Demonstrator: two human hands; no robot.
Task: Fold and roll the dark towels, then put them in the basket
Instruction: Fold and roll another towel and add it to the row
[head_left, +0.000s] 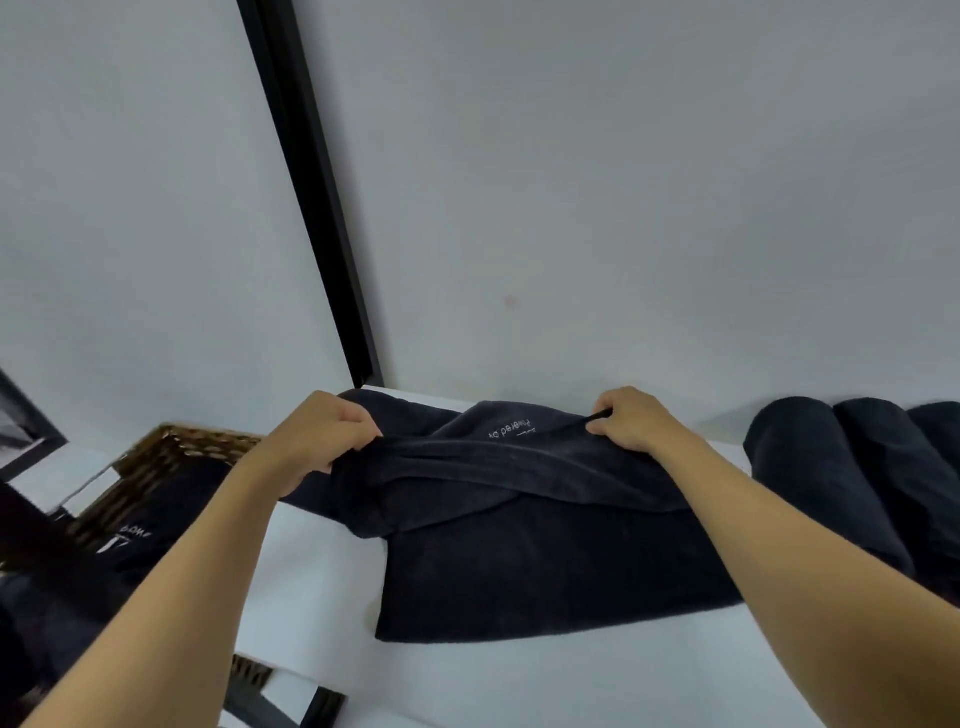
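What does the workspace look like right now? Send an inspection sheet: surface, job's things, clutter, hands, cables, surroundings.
Surface: white tabletop, partly covered by cloth.
Job's things: dark terry towel with white lettering, half folded on the tabletop; rolled dark towels side by side at right; brown woven wicker basket at left, holding another dark lettered towel.
Clutter: nothing seen.
Hands: left hand and right hand each pinch the towel's raised fold.
Cables: nothing seen.
Surroundings: plain pale wall; black vertical frame bar.
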